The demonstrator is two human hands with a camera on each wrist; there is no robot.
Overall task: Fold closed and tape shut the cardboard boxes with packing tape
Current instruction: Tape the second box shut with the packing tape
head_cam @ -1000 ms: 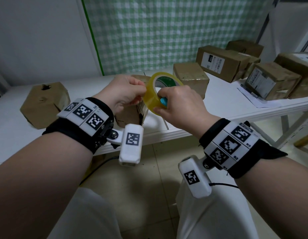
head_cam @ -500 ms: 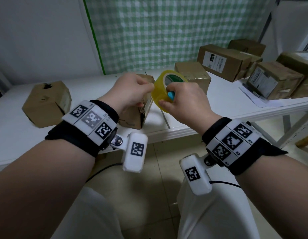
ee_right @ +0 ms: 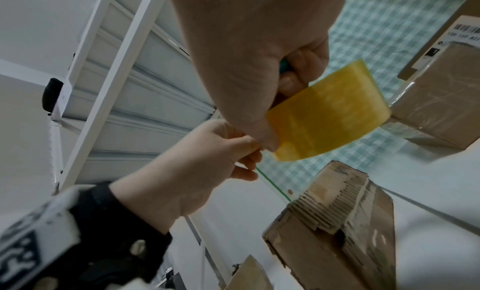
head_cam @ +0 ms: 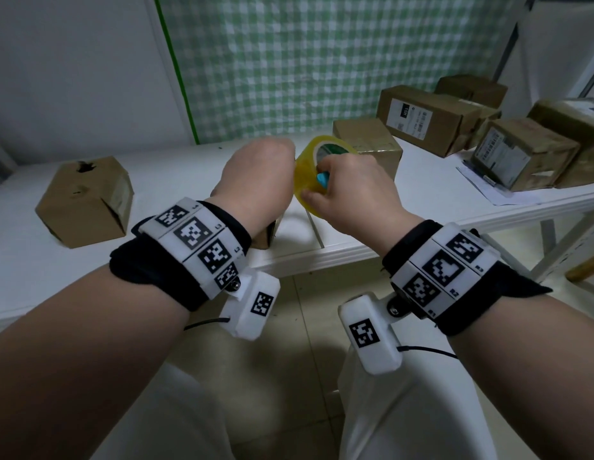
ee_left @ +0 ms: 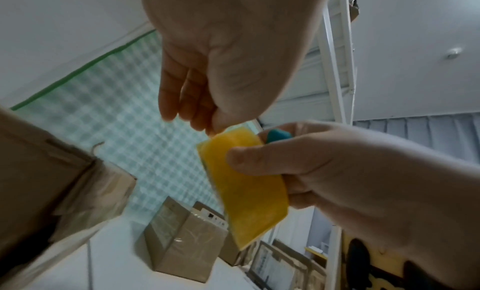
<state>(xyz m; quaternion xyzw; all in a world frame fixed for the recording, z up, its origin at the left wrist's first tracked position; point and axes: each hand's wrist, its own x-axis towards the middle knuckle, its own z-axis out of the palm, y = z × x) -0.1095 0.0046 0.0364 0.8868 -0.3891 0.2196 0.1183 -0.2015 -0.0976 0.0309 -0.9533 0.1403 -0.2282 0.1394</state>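
Observation:
My right hand [head_cam: 348, 190] grips a yellow packing tape roll [head_cam: 307, 175] in the air over the table's front edge, together with a small teal thing [head_cam: 322, 179] held against the roll. From the left wrist view, the right thumb lies across the tape roll [ee_left: 246, 191]. My left hand [head_cam: 255, 180] pinches the roll's outer layer at its rim with thumb and fingertips [ee_left: 213, 128]. No pulled-out strip is visible. Below the hands stands a worn cardboard box [ee_right: 337, 222], mostly hidden under my left wrist in the head view.
A dented box [head_cam: 86, 200] lies on the white table [head_cam: 322, 257] at the left. A taped box [head_cam: 368, 141] sits behind the roll. Several labelled boxes [head_cam: 428, 117] and a paper sheet [head_cam: 488, 190] fill the back right.
Both hands have kept hold of the roll and shifted only slightly. The left fingers have stayed at the roll's rim, and no tape has visibly come off.

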